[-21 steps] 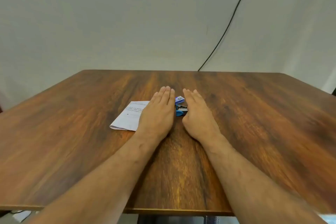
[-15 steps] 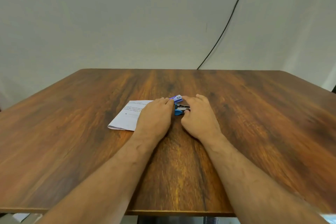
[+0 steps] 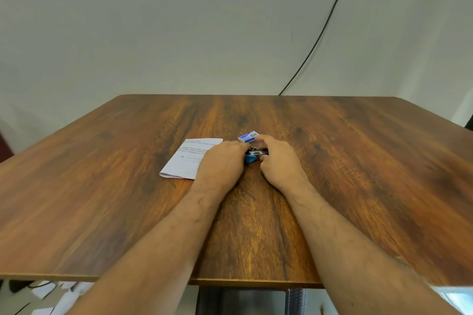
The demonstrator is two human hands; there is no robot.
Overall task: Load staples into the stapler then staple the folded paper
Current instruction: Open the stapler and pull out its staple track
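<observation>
Blue plastic and bare metal mark the stapler (image 3: pixel 253 155), which lies on the wooden table (image 3: pixel 358 161) between the two hands, its long axis apparently running left to right. It is gripped from the right by the curled right hand (image 3: pixel 277 161) and from the left by the curled left hand (image 3: pixel 220 163). The staple box (image 3: pixel 247 137) sits just beyond it, touching the right fingertips; the folded paper (image 3: pixel 189 158) lies leftward, partly under the left hand.

both hands (image 3: pixel 222 161) (image 3: pixel 279 161) grip stapler (image 3: pixel 252 157)

Printed lines on the folded paper (image 3: pixel 188 158) and the staple box (image 3: pixel 247 137) label are too small to read.
</observation>
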